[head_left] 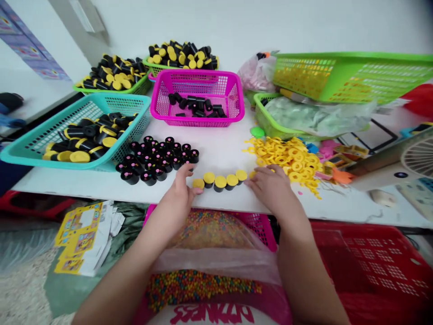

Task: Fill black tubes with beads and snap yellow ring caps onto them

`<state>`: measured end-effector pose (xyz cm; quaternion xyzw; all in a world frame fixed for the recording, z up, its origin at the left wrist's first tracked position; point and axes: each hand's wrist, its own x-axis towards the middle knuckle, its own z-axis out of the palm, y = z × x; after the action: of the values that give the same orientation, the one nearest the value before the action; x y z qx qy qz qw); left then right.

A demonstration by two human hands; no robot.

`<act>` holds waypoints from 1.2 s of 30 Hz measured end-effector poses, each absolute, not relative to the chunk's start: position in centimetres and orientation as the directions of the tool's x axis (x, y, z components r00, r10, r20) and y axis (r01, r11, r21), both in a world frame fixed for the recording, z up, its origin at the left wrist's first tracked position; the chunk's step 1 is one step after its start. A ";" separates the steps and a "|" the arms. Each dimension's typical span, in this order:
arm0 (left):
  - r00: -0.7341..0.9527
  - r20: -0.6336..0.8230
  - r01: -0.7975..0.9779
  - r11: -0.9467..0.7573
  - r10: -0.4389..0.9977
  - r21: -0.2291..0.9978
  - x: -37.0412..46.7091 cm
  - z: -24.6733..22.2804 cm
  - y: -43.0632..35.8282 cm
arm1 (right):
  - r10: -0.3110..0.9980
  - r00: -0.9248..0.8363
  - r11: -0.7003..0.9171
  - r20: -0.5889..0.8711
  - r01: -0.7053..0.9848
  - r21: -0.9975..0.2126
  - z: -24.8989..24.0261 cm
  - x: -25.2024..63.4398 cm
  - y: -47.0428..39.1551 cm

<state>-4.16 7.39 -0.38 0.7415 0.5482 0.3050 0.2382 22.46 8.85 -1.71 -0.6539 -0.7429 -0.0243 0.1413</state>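
A short row of black cups with yellow lids [220, 182] stands on the white table [216, 146]. My left hand [182, 187] is at the left end of the row, thumb and fingers apart around the yellow-lidded cup there. At the right end my right hand [269, 183] has its fingers bent over a yellow lid beside the pile of yellow rings [291, 158]; its grip is partly hidden. Left of the row stand several open black cups [158, 155] with coloured bits inside.
Behind are a teal basket [131, 106], a magenta basket [198, 122] and green baskets [301, 76]. A fan [402, 158] stands at the right. Below the table edge lies a bag of coloured beads [203, 284], with a red crate [382, 271] to its right.
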 end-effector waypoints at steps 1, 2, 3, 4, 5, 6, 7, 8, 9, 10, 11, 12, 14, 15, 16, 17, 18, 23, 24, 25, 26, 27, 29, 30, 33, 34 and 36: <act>0.173 0.249 0.718 -0.295 0.953 0.631 -4.3 -0.3 7.9 | 0.961 -0.159 0.199 0.225 0.966 -0.164 -1.8 22.7 8.7; 0.127 0.308 0.783 -0.286 0.943 0.553 -4.4 -0.3 8.5 | 0.956 -0.202 0.241 0.212 0.954 -0.178 -1.9 23.0 8.5; 0.084 0.359 0.847 -0.257 0.930 0.466 -4.5 -0.5 9.2 | 0.951 -0.230 0.268 0.205 0.945 -0.185 -2.0 23.1 8.2; 0.051 0.396 0.897 -0.216 0.917 0.386 -4.6 -0.7 10.0 | 0.949 -0.241 0.279 0.202 0.942 -0.186 -2.0 23.2 7.9; 0.028 0.417 0.928 -0.178 0.908 0.326 -4.7 -1.0 10.7 | 0.949 -0.247 0.283 0.194 0.940 -0.189 -2.0 23.3 7.5; 0.017 0.426 0.945 -0.153 0.905 0.289 -4.7 -1.3 11.2 | 0.951 -0.254 0.287 0.175 0.937 -0.200 -1.9 23.2 7.0; 0.021 0.428 0.952 -0.150 0.903 0.268 -4.8 -1.6 11.7 | 0.955 -0.260 0.287 0.144 0.932 -0.223 -1.7 23.0 6.5; 0.037 0.431 0.954 -0.161 0.902 0.254 -4.8 -1.8 11.9 | 0.960 -0.260 0.279 0.107 0.926 -0.252 -1.4 22.6 6.1; 0.053 0.433 0.954 -0.174 0.900 0.244 -4.7 -1.9 12.0 | 0.963 -0.261 0.270 0.069 0.921 -0.282 -1.1 22.2 5.7; 0.067 0.429 0.954 -0.184 0.901 0.237 -4.7 -1.9 12.0 | 0.964 -0.263 0.261 0.035 0.917 -0.302 -0.7 21.7 5.3; 0.078 0.418 0.954 -0.189 0.905 0.233 -4.6 -1.8 11.9 | 0.964 -0.264 0.255 0.011 0.917 -0.308 -0.4 21.2 5.1; 0.084 0.401 0.955 -0.189 0.912 0.230 -4.6 -1.6 11.8 | 0.963 -0.269 0.254 -0.008 0.919 -0.301 -0.1 20.6 4.9; 0.094 0.363 0.953 -0.188 0.927 0.235 -4.5 -1.3 11.6 | 0.955 -0.295 0.277 -0.028 0.922 -0.271 0.2 19.7 4.6; 0.105 0.348 0.951 -0.197 0.932 0.241 -4.4 -1.2 11.5 | 0.948 -0.316 0.297 -0.030 0.918 -0.264 0.3 19.3 4.4; 0.120 0.339 0.946 -0.211 0.933 0.247 -4.4 -1.1 11.4 | 0.942 -0.335 0.315 -0.030 0.911 -0.265 0.3 19.1 4.3; 0.137 0.332 0.939 -0.229 0.933 0.256 -4.4 -1.1 11.4 | 0.936 -0.352 0.332 -0.025 0.903 -0.273 0.3 18.9 4.1; 0.154 0.327 0.931 -0.247 0.932 0.268 -4.4 -1.1 11.4 | 0.932 -0.362 0.344 -0.010 0.895 -0.284 0.2 18.8 3.9; 0.145 0.300 0.906 -0.249 0.943 0.344 -4.9 -0.4 11.0 | 0.896 -0.314 0.422 0.314 0.825 -0.377 0.4 17.9 3.2; 0.144 0.305 0.897 -0.255 0.941 0.362 -5.1 0.0 10.7 | 0.863 -0.292 0.458 0.413 0.795 -0.397 0.7 17.5 3.1; 0.152 0.319 0.880 -0.275 0.936 0.387 -5.3 0.6 10.3 | 0.823 -0.263 0.495 0.503 0.766 -0.410 1.1 17.1 3.0; 0.167 0.338 0.853 -0.308 0.926 0.422 -5.5 1.2 9.7 | 0.778 -0.234 0.532 0.583 0.739 -0.413 1.4 16.6 2.9; 0.181 0.364 0.813 -0.347 0.914 0.468 -5.7 1.8 9.1 | 0.729 -0.211 0.568 0.651 0.717 -0.404 1.7 16.2 2.7; 0.173 0.403 0.709 -0.397 0.899 0.583 -6.0 3.0 7.7 | 0.647 -0.194 0.623 0.737 0.691 -0.366 2.2 15.6 2.4; 0.162 0.402 0.652 -0.404 0.901 0.642 -6.1 3.6 6.9 | 0.616 -0.203 0.647 0.762 0.682 -0.341 2.3 15.5 2.2; 0.206 0.295 0.450 -0.358 0.933 0.818 -5.9 4.9 4.7 | 0.592 -0.311 0.719 0.744 0.620 -0.313 2.4 15.6 1.5; 0.254 0.229 0.385 -0.315 0.940 0.867 -5.6 5.3 4.0 | 0.606 -0.344 0.740 0.717 0.576 -0.348 2.2 15.5 1.3; 0.322 0.115 0.272 -0.208 0.940 0.940 -5.1 6.0 3.0 | 0.636 -0.376 0.762 0.674 0.442 -0.472 1.5 14.8 1.4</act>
<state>-5.10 3.02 6.02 0.6806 0.4449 0.3752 0.4451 14.75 1.38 1.53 -0.3277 -0.8226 0.1069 0.4522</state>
